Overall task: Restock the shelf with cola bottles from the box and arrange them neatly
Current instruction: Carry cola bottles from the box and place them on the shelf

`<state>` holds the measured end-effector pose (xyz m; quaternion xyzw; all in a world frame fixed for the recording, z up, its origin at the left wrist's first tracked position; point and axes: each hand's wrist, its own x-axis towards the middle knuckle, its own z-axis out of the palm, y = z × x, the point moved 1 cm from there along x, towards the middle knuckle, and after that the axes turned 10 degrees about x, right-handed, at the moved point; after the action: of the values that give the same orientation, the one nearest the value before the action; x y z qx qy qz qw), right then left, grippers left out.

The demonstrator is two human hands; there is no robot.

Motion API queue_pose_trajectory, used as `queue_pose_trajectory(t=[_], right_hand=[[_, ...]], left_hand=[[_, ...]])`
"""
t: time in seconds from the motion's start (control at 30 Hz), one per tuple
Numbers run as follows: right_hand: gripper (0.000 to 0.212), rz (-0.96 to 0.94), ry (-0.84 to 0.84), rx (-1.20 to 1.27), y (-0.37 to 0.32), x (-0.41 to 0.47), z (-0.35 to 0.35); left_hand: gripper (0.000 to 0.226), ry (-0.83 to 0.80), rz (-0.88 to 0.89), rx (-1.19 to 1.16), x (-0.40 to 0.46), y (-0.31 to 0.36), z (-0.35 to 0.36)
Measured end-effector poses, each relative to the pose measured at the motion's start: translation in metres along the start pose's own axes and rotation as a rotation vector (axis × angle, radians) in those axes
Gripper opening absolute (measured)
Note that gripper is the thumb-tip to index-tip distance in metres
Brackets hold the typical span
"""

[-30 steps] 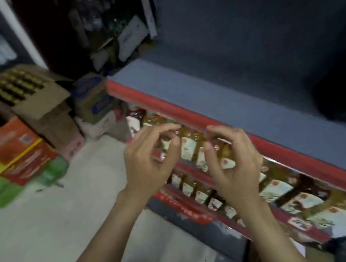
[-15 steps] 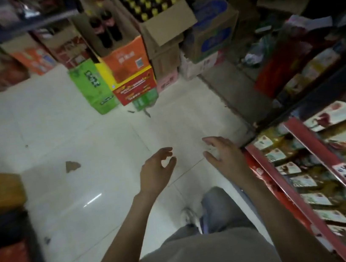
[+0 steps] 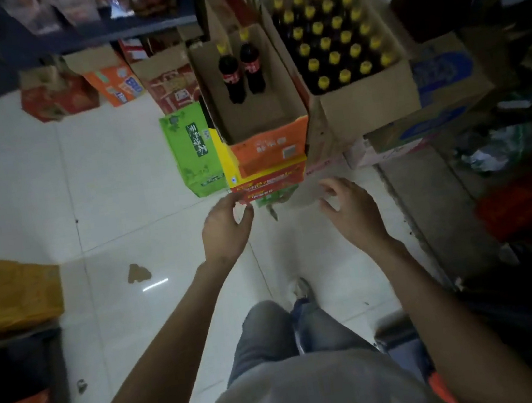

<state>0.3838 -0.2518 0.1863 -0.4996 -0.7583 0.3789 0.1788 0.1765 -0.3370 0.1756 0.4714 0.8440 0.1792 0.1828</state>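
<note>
- Cardboard box [image 3: 269,139] with the orange front sits on a stack straight ahead, open on top; two cola bottles [image 3: 240,68] stand upright at its far end, side by side and touching, the rest of the box bare.
- My left hand [image 3: 224,231] is out front with nothing in it, fingers loosely curled, thumb and forefinger apart.
- My right hand [image 3: 353,211] is the same: nothing held, fingers half spread, palm down.
- Step, I judge: fetching the next bottles. Both hands are near the box stack but below it, not touching anything.
- Next move calls for reaching up and over the near wall of the box to the far end, one bottle per hand, gripped at neck or shoulder.
- The shelf to fill is not clearly in view; dark racks at the right edge, too blurred to tell.
- Just right of the box: a bigger carton [image 3: 361,109] packed with yellow-capped bottles, touching it. Easy to grab from by mistake.
- Green pack [image 3: 192,150] leans at the left of the stack.
- White tiled floor [image 3: 85,192] between me and the box is open; only a small brown scrap [image 3: 138,273] lies off to the left.
- Low light, so labels are hard to read.
</note>
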Motion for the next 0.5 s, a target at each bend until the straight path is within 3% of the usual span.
queue_pose_trajectory(t=[0.2, 0.5], right_hand=[[0.033, -0.076, 0.027, 0.042, -0.032, 0.168, 0.005], [0.045, 0.029, 0.047, 0.104, -0.024, 0.386, 0.062]], left_hand=[[0.039, 0.101, 0.093, 0.012, 0.179, 0.01, -0.032], [0.065, -0.125, -0.039, -0.074, 0.398, -0.012, 0.016]])
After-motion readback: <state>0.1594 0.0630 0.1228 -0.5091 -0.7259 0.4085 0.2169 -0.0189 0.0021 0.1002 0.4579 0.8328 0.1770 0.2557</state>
